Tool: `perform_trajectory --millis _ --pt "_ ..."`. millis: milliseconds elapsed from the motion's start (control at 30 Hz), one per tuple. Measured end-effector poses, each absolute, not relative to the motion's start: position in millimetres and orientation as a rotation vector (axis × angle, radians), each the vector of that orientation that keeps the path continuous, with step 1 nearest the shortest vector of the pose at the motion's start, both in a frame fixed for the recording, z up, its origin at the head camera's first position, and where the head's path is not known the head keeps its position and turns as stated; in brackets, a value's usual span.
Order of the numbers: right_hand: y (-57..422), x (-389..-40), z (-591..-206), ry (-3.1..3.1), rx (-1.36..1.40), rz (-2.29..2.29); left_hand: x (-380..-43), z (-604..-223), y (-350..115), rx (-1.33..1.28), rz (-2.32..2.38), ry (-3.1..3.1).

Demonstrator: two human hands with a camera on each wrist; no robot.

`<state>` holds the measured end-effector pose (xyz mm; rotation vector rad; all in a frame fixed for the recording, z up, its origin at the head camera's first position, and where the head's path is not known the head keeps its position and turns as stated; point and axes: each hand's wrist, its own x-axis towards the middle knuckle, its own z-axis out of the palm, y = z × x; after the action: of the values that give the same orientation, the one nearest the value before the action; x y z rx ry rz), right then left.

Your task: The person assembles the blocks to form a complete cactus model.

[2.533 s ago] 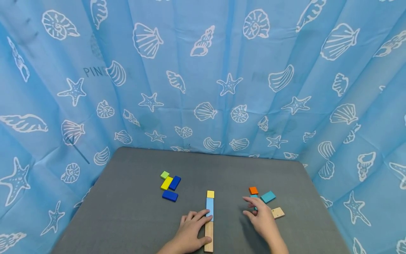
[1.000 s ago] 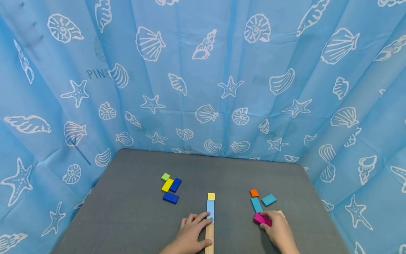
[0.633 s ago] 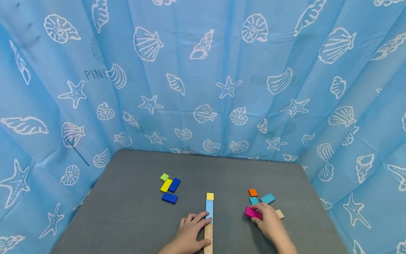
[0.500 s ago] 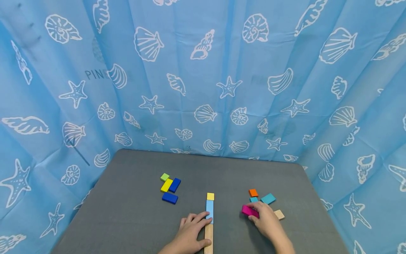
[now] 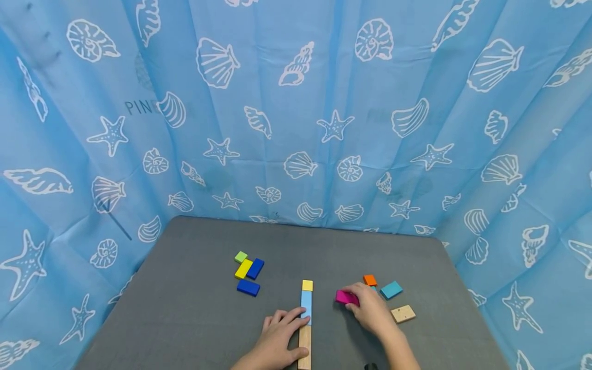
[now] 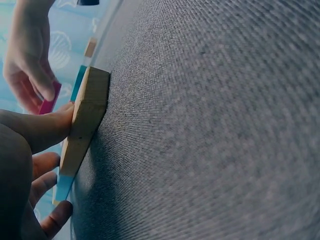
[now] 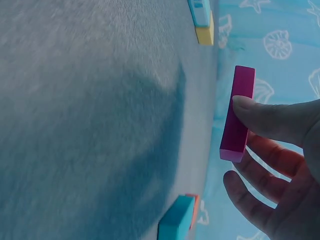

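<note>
A straight row of blocks runs away from me in the head view: a plain wooden block [image 5: 304,336], a light blue block [image 5: 306,299] and a small yellow block [image 5: 307,285] at the far end. My left hand [image 5: 277,339] rests on this row, fingertips on the light blue block and thumb on the wooden one. To the right of the row, my right hand [image 5: 371,310] pinches a magenta block [image 7: 240,120] between thumb and fingers. In the right wrist view that block is raised off the table, with a shadow below it.
On the left lie a green block [image 5: 240,256], a yellow block [image 5: 243,269] and two dark blue blocks [image 5: 248,287]. An orange block [image 5: 369,280], teal blocks [image 5: 391,290] and a wooden block [image 5: 403,314] lie right. A shell-patterned curtain [image 5: 296,128] surrounds the grey table [image 5: 208,236].
My right hand reached down among the right-hand blocks, took hold of the magenta block and has carried it leftward toward the row. The left hand has stayed on the row.
</note>
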<state>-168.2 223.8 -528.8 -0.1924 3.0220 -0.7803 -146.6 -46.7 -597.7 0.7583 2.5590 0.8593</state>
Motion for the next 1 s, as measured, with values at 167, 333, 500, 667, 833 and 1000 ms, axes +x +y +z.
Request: perform_trajectory --millis 167,333,500,667,833,1000 --pt "215 -176 -532 3.020 -0.246 -0.789 -145 -594 -45 0.766 0.850 2.588" --pt "204 -185 -537 3.015 -0.281 -0.770 -146 -593 -43 0.773 0.845 2.612" --pt "191 -191 -542 3.001 -0.313 -0.717 -144 -595 -44 0.807 0.883 2.626" --pt "180 -193 -546 2.964 -0.342 -0.700 -143 -596 -46 0.809 0.912 2.606" --pt "174 -195 -549 2.938 -0.369 -0.706 -143 -594 -48 0.790 0.883 2.620" --pt "174 -196 -557 2.902 -0.351 -0.731 -143 -596 -47 0.766 0.855 2.596"
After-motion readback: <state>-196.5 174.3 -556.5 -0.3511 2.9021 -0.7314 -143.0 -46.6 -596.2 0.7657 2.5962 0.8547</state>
